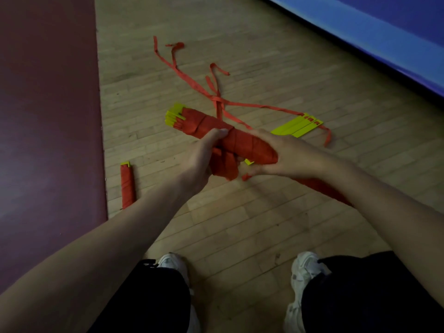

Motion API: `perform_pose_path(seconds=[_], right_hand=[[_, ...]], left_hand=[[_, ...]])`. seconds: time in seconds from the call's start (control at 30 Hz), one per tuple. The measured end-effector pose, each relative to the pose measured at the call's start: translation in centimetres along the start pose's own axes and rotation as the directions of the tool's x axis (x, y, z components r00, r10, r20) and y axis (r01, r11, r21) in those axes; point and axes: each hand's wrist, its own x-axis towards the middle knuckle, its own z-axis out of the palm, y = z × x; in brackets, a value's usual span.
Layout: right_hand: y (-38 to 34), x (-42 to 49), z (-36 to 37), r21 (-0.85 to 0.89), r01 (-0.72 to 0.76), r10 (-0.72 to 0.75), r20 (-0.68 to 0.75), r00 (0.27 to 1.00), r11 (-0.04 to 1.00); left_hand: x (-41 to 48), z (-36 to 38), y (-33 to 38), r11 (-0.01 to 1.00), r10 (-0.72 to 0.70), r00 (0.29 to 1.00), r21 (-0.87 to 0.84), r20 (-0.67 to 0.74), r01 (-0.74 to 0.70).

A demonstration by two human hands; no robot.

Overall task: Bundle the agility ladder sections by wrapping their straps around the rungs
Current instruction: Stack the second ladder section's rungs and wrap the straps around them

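A bundle of yellow rungs wrapped in red strap (211, 126) is held above the wooden floor. My left hand (201, 157) grips it from below, thumb over the top of the wrap. My right hand (276, 155) lies over the bundle's right end, and its fingers pinch the red strap end underneath. Yellow rung tips stick out at the bundle's far left end. On the floor beyond lie an unwrapped stack of yellow rungs (298, 126) and its loose red straps (213, 92). A wrapped bundle (127, 186) lies at the left, another red bundle (322, 186) partly hidden under my right forearm.
A dark red mat (48, 116) covers the floor on the left. A blue mat (384, 39) runs along the upper right. My two white shoes (302, 272) stand at the bottom, on the wooden floor (240, 224).
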Motion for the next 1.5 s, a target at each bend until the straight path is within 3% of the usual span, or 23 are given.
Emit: perform_pose_path(seconds=[0.1,0.17,0.5,0.73,0.87,1.1,1.33,1.5], right_hand=[[0.9,-0.5,-1.7,0.448,-0.197,0.067,0.289,0.955,0.872],[1.1,-0.7,-2.2,0.547,-0.275,0.09,0.341,0.936,0.79],[0.8,-1.6,-2.6,0.626,-0.301,0.07,0.367,0.928,0.719],[-0.2,-2.8,-3.4,0.612,-0.234,0.119,0.223,0.967,0.756],[-0.8,-3.3,-4.4,0.503,-0.189,0.132,0.147,0.98,0.844],[-0.2,-3.9,-4.2,0.083,-0.096,0.097,-0.018,0.995,0.992],[1.4,-2.8,-1.1,-0.337,-0.089,0.041,-0.148,0.988,0.937],[0.4,-2.1,0.7,-0.372,-0.135,0.057,-0.214,0.975,0.918]], left_hand=[[0.0,0.1,-0.1,0.999,0.043,0.999,0.0,0.027,-0.043],[0.1,0.0,-0.2,0.997,0.072,0.996,-0.008,0.057,-0.072],[-0.6,-0.8,-0.4,0.998,0.038,0.966,0.044,0.254,-0.051],[-1.8,0.0,-0.6,0.994,-0.013,0.985,0.107,0.171,-0.006],[-2.5,0.5,-0.5,0.996,-0.033,0.985,0.087,0.169,0.019],[-3.4,1.5,-1.2,0.997,-0.078,0.975,0.031,0.206,0.073],[-3.2,1.2,-1.7,0.992,-0.123,0.972,0.035,0.202,0.118],[-2.7,1.2,-1.8,0.992,-0.109,0.976,-0.037,0.19,0.118]])
